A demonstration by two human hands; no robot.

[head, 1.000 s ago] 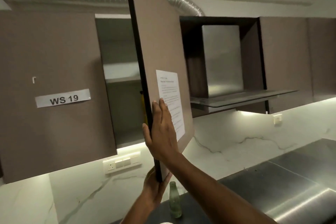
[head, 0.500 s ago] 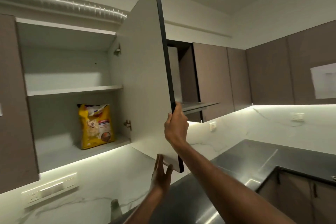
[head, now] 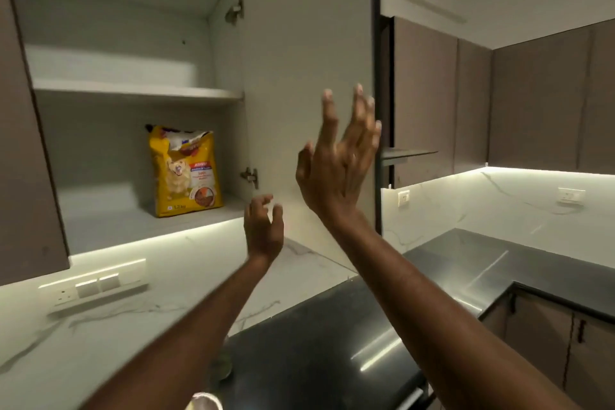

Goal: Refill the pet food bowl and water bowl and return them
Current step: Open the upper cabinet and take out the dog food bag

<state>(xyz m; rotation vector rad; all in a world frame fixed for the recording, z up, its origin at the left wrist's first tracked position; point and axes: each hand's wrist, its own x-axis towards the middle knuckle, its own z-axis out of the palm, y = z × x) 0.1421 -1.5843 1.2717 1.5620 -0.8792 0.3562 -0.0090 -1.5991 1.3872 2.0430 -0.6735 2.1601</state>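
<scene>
Both hands are raised and hold nothing: the right hand point(head: 336, 169) splayed before the open cabinet door point(head: 306, 43), the left hand point(head: 263, 226) loosely curled near the yellow pet food bag point(head: 184, 173) on the lower shelf point(head: 109, 223).

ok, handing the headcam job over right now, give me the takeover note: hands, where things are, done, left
Left hand: empty, fingers loosely curled, raised below the open cabinet door.
Right hand: empty, fingers spread, in front of the door's inner face; contact cannot be told.
Yellow pet food bag: upright on the cabinet's lower shelf, top torn open.
Bowls: not in view.
Done: cabinet opened, food located.
Left: take the bag, fill the food bowl, fill the water bowl, return both.
</scene>
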